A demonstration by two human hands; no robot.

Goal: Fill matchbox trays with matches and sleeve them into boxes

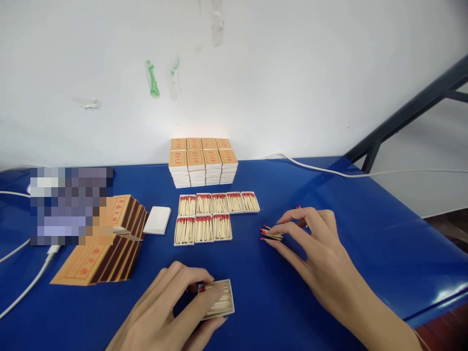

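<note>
My left hand (175, 304) is closed round a white matchbox tray (219, 300) partly filled with matches, near the front of the blue table (365, 234). Its fingers lie over the matches in the tray. My right hand (314, 243) reaches to a small loose pile of red-tipped matches (271, 234) on the table, fingers curled and pinching at them. Between my hands and the wall lie two rows of filled open trays (214, 214), several in each row.
A stack of closed orange matchboxes (203, 161) stands by the white wall. Orange outer sleeves (100, 258) lean in rows at the left, beside an upturned white tray (157, 220). White cables (25, 287) run along the left and back edges. A blurred patch covers something at left.
</note>
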